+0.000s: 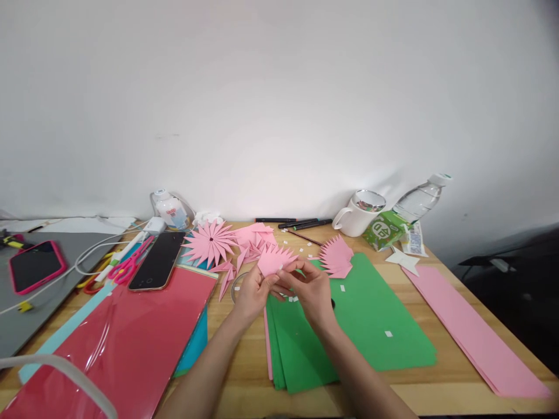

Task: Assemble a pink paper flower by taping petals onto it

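Note:
My left hand [252, 291] and my right hand [311, 286] meet over the green paper sheets [371, 326], fingers pinched on a pink folded paper fan piece [274, 259] with pointed tips. A finished pink paper flower [210, 242] lies behind my left hand. A second pink fan piece [336, 256] rests on the green sheets just right of my right hand. Loose pink folded petals [244, 250] lie between them.
Red paper sheets [126, 343] lie at the left with a black phone [158, 261] and pink scissors [129, 265] above. A pink-cased phone [35, 265] sits far left. White mug [358, 213], water bottle [419, 200], pens [305, 223] stand behind. Pink paper strips [476, 331] lie right.

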Motion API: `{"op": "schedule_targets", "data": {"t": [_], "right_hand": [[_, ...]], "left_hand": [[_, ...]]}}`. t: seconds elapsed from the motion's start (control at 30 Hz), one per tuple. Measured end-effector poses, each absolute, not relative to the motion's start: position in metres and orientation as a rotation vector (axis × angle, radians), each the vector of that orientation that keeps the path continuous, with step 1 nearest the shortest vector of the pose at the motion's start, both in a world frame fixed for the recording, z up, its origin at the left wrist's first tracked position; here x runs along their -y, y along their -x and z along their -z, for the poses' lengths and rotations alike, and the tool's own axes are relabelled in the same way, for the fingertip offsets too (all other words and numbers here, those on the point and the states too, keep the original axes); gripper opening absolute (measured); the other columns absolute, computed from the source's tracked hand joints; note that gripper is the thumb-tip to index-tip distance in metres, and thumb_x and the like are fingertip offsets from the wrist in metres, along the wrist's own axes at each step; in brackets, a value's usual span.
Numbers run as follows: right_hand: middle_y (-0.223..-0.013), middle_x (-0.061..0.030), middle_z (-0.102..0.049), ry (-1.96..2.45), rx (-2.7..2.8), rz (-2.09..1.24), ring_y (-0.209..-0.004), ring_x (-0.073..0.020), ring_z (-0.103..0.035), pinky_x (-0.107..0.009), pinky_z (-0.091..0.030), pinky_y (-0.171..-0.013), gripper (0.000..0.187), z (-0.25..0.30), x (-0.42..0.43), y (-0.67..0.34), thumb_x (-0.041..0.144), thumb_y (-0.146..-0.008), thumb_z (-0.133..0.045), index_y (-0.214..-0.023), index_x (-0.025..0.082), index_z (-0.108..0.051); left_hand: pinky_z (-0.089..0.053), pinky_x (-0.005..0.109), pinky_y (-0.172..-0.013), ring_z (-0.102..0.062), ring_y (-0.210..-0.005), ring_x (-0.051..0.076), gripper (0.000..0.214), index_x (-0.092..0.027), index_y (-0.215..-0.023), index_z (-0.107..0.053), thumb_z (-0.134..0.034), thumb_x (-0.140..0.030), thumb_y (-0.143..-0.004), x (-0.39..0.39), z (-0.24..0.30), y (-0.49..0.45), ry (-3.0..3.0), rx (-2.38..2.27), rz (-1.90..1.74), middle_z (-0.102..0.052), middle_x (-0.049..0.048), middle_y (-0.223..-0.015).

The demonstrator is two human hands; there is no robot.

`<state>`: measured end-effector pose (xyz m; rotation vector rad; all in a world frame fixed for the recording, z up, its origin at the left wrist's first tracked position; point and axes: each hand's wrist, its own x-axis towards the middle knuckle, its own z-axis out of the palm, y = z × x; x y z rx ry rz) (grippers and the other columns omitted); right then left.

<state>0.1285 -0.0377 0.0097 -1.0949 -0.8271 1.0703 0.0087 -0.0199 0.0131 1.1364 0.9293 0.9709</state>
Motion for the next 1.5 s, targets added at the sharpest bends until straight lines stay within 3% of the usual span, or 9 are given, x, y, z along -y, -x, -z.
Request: {"op": "schedule_targets", "data": {"t": [0.13,0.27,0.5,0.67,0.83,1.0,1.13,1.33,1.5], "right_hand": [[-0.079,-0.0037,-0.061,1.143,0.913,-0.822,-0.081,-0.0183,-0.056,-0.032,-0.048,-0.074,0.018,-0.007,0.04,-0.123,0.031,-0.06,-0.079,-0.07,0.018,-0.07],[-0.078,-0.0049,-0.061,1.174,0.93,-0.83,-0.082,-0.0196,-0.057,-0.032,-0.048,-0.073,0.016,-0.007,0.04,-0.123,0.031,-0.061,-0.077,-0.067,0.018,-0.071],[-0.088,-0.0075,-0.061,1.153,1.029,-1.035,-0.082,-0.0198,-0.058,-0.031,-0.049,-0.071,0.02,-0.014,0.039,-0.134,0.035,-0.065,-0.073,-0.07,0.016,-0.072],[-0.077,-0.0054,-0.059,1.239,1.115,-0.871,-0.078,-0.0185,-0.056,-0.03,-0.046,-0.071,0.017,-0.014,0.04,-0.13,0.03,-0.072,-0.065,-0.063,0.016,-0.067],[-0.086,-0.0055,-0.059,1.334,1.146,-0.578,-0.084,-0.0192,-0.056,-0.032,-0.044,-0.077,0.012,-0.014,0.043,-0.122,0.027,-0.073,-0.062,-0.066,0.018,-0.066],[-0.084,-0.0058,-0.058,1.347,1.138,-0.641,-0.083,-0.0196,-0.055,-0.031,-0.044,-0.074,0.015,-0.014,0.042,-0.121,0.028,-0.073,-0.061,-0.063,0.017,-0.065],[-0.085,-0.0071,-0.057,1.339,1.034,-0.785,-0.08,-0.0201,-0.056,-0.03,-0.045,-0.068,0.018,-0.01,0.042,-0.119,0.029,-0.073,-0.059,-0.06,0.016,-0.062],[-0.091,-0.0075,-0.057,1.343,1.08,-0.539,-0.094,-0.022,-0.055,-0.034,-0.043,-0.083,0.013,-0.015,0.041,-0.121,0.026,-0.072,-0.06,-0.064,0.017,-0.064],[-0.088,-0.0069,-0.059,1.354,1.077,-0.638,-0.086,-0.0202,-0.058,-0.032,-0.045,-0.077,0.014,-0.016,0.041,-0.122,0.027,-0.072,-0.061,-0.064,0.016,-0.066]], "left_hand": [[-0.044,0.025,-0.038,-0.066,-0.051,0.02,0.028,-0.019,-0.089,-0.052,-0.066,-0.035,-0.072,0.019,-0.011,-0.008,-1.133,-0.938,-1.009,-0.07,0.0028,-0.069],[-0.044,0.026,-0.038,-0.065,-0.05,0.019,0.028,-0.018,-0.09,-0.052,-0.067,-0.033,-0.072,0.018,-0.007,-0.008,-1.15,-0.954,-1.032,-0.07,0.0042,-0.075],[-0.045,0.026,-0.037,-0.064,-0.048,0.019,0.024,-0.021,-0.084,-0.052,-0.067,-0.034,-0.071,0.019,-0.012,-0.009,-1.162,-0.972,-1.024,-0.069,0.0013,-0.067],[-0.043,0.026,-0.038,-0.058,-0.042,0.017,0.02,-0.022,-0.081,-0.051,-0.066,-0.031,-0.071,0.021,-0.017,-0.009,-1.172,-0.974,-1.025,-0.058,-0.0036,-0.051],[-0.044,0.027,-0.04,-0.059,-0.046,0.018,0.018,-0.022,-0.08,-0.053,-0.065,-0.031,-0.071,0.022,-0.017,-0.009,-1.169,-0.978,-1.019,-0.058,-0.0025,-0.051],[-0.046,0.028,-0.044,-0.059,-0.05,0.018,0.017,-0.021,-0.078,-0.054,-0.066,-0.031,-0.071,0.022,-0.017,-0.009,-1.233,-1.032,-1.051,-0.062,-0.0001,-0.059],[-0.047,0.03,-0.043,-0.06,-0.051,0.021,0.02,-0.022,-0.074,-0.053,-0.068,-0.034,-0.069,0.022,-0.02,-0.011,-1.253,-1.007,-1.059,-0.057,-0.0009,-0.051],[-0.047,0.029,-0.044,-0.063,-0.053,0.022,0.02,-0.022,-0.082,-0.053,-0.065,-0.035,-0.072,0.022,-0.015,-0.011,-1.187,-0.966,-1.0,-0.062,-0.0001,-0.055],[-0.047,0.03,-0.043,-0.06,-0.049,0.021,0.016,-0.022,-0.077,-0.053,-0.065,-0.032,-0.071,0.022,-0.016,-0.01,-1.235,-1.004,-1.04,-0.059,-0.0006,-0.052]]}}
